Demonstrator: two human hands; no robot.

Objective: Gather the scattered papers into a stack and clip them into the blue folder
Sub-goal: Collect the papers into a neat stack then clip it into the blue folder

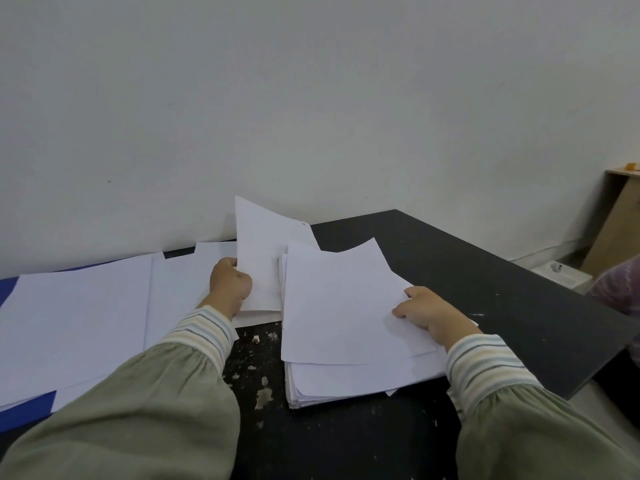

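Papers (346, 306) are partly gathered: a rough stack sits on the dark table (485, 271) under my right hand (429, 313), which pinches its top sheet. My left hand (230, 284) grips another raised sheet. More sheets (79, 317) lie loose over the blue folder (26, 412) at left; squaring and clipping, I judge, remain.

Blue folder (27, 415): mostly buried under loose sheets (76, 323); only a corner and a thin far strip show, clip not visible; left end cut by the frame edge. Left hand (230, 284): fingertips hidden behind the raised sheet (263, 251). Stack (349, 375): right corner hidden under the right hand (429, 313). Tabletop (485, 271): near edge cut off. Small orange object (631, 167): too small to tell.
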